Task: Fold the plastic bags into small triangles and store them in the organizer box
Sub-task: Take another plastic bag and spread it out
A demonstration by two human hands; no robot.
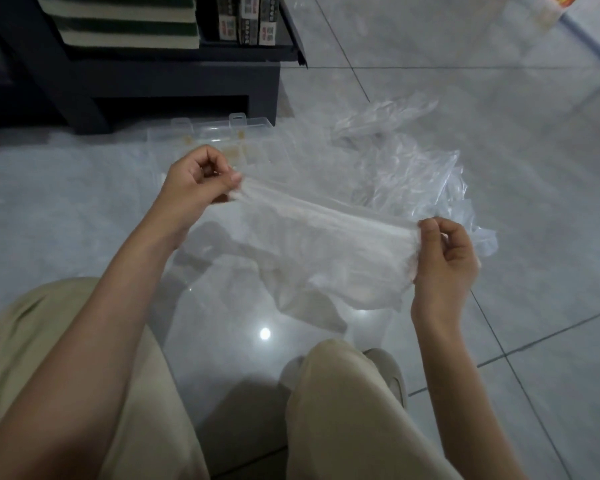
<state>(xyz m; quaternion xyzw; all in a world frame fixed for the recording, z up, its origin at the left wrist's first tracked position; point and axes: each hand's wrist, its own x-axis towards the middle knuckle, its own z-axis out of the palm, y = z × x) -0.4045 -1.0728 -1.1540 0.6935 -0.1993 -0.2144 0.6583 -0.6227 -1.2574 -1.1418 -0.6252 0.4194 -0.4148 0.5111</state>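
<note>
The left grip (194, 181) and right grip (444, 258) each pinch an end of the plastic bag (326, 244), near the organizer box (222, 131).

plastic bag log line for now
plastic bag: stretched in air | left hand: pinching end | right hand: pinching end | organizer box: on floor

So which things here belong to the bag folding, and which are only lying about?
For the job: plastic bag pinched by left hand and right hand; pile of loose bags; clear organizer box.
Lying about: dark shelf unit; books on it.
</note>
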